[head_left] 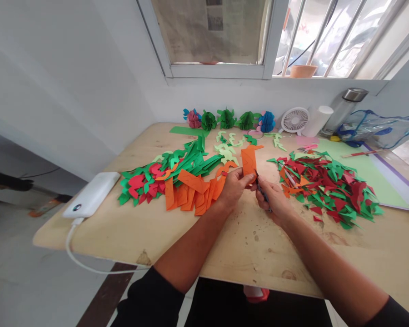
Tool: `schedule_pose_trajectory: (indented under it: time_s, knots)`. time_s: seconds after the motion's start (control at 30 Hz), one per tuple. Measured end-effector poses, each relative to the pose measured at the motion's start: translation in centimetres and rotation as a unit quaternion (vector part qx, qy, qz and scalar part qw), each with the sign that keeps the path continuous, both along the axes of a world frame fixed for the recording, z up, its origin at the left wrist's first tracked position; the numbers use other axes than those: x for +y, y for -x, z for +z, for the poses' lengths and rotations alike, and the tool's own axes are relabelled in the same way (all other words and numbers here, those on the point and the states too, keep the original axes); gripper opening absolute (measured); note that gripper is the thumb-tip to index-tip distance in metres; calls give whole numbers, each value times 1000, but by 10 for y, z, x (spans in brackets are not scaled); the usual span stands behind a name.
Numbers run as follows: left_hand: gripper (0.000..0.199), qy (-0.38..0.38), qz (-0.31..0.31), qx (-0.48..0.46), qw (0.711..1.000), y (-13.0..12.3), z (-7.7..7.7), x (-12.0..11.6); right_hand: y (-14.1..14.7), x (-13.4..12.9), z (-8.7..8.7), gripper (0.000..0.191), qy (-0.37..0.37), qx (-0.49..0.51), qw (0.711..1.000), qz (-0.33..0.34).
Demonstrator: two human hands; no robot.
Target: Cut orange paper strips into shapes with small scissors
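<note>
My left hand [234, 185] pinches an orange paper piece [248, 161] upright over the middle of the table. Faint drawn lines show on the paper, and a curled strip sticks out at its top. My right hand [274, 200] is closed around small dark scissors [263, 193], whose blades meet the paper's lower right edge. Just left of my left hand lie several orange paper strips [200, 194], beside green paper strips [191, 160] and red cut shapes [146, 182]. A heap of red and green paper scraps [341, 193] spreads right of my right hand.
A white power bank [91, 194] with a cable rests at the left edge. Along the back stand several folded-paper figures [227, 119], a small white fan [295, 120], a glass bottle [342, 109] and a clear pouch [378, 129]. Pale green cutouts [226, 150] lie behind my hands.
</note>
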State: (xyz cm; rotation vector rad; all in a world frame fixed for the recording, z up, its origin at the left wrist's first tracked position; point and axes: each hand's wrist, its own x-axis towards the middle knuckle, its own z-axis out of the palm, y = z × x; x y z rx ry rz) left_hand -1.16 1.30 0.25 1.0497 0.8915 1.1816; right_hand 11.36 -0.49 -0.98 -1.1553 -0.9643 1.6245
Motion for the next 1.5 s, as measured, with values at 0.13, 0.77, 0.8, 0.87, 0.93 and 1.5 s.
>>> schedule_pose_trajectory:
  time_s: [0.13,0.77,0.8,0.87,0.93,1.5]
  knots:
    - [20,-5,-3,-3,1000,0,0,0,0,0,-1,49,0,2,1000,-1]
    - [19,2,6,-5,1000,0,-1,-1,-2,3,-3,48,3,-1,1000,0]
    - [19,3,6,-6,1000,-1,-1,0,-2,3,-3,48,4,2,1000,1]
    - [20,4,7,-9,1000,-1,-1,0,-2,2,-3,48,4,5,1000,4]
    - [19,3,8,-11,1000,0,-1,0,-2,2,-3,48,1,5,1000,5]
    - [23,1,9,-2,1000,0,-3,1,-2,3,-3,50,7,15,1000,-5]
